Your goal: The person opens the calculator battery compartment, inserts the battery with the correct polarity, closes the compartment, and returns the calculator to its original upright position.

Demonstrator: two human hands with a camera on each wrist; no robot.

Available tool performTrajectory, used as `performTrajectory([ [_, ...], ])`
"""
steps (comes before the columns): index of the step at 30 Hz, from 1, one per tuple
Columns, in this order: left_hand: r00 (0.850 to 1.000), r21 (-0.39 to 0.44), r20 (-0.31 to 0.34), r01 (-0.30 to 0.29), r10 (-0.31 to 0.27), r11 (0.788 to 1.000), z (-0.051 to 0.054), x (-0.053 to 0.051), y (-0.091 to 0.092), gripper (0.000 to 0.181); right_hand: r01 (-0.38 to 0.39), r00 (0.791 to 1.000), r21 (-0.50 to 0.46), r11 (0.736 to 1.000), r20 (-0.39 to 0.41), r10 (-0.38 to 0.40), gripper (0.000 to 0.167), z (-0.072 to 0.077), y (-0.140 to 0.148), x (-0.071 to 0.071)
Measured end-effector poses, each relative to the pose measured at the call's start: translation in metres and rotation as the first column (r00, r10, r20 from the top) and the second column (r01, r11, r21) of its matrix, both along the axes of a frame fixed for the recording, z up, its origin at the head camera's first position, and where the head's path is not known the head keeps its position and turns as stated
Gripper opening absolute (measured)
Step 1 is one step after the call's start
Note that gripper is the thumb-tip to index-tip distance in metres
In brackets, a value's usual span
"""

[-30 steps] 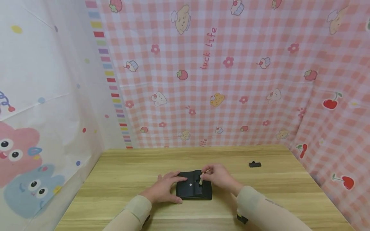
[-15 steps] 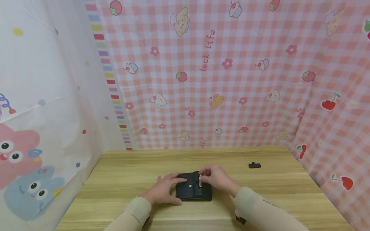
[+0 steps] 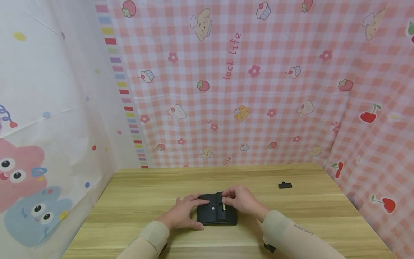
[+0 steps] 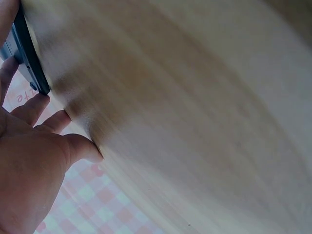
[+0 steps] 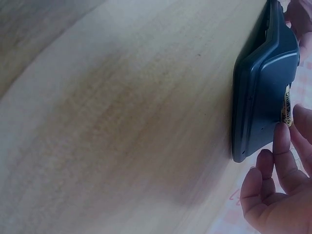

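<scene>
A black flat device [image 3: 208,212] lies on the wooden table with a battery slot near its right side. The left hand [image 3: 184,212] spreads over the device's left side, fingers on its top and thumb at its near left corner. In the left wrist view, fingertips of that hand [image 4: 34,156] touch the device [image 4: 29,53]. The right hand [image 3: 244,201] pinches a gold and black battery [image 3: 224,204] at the slot. From the right wrist view, thumb and fingertips of the right hand [image 5: 280,185] are at the battery [image 5: 286,107], partly sunk in the device [image 5: 263,87].
A small black cover-like piece [image 3: 285,185] lies at the back right of the table [image 3: 145,187]. Patterned cloths [image 3: 194,126] hang behind and on both sides of the table.
The right hand has moved slightly down and the battery, tilted a second ago, now lies straighter along the slot. The left hand has kept its place on the device.
</scene>
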State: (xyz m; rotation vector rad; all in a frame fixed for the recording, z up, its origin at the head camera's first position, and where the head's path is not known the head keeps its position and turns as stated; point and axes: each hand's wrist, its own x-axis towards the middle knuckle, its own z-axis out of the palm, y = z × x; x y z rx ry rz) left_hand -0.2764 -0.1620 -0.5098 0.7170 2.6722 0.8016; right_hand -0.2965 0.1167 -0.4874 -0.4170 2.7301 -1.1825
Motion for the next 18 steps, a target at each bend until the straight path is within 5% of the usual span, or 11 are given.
performTrajectory([
  [18,1.0,-0.011,-0.018,0.004,-0.004,1.0,-0.0033,-0.0015,-0.0003,0.083,0.068,0.997,0.006,0.998,-0.027,-0.068,0.012,-0.0014,0.0095,-0.0004],
])
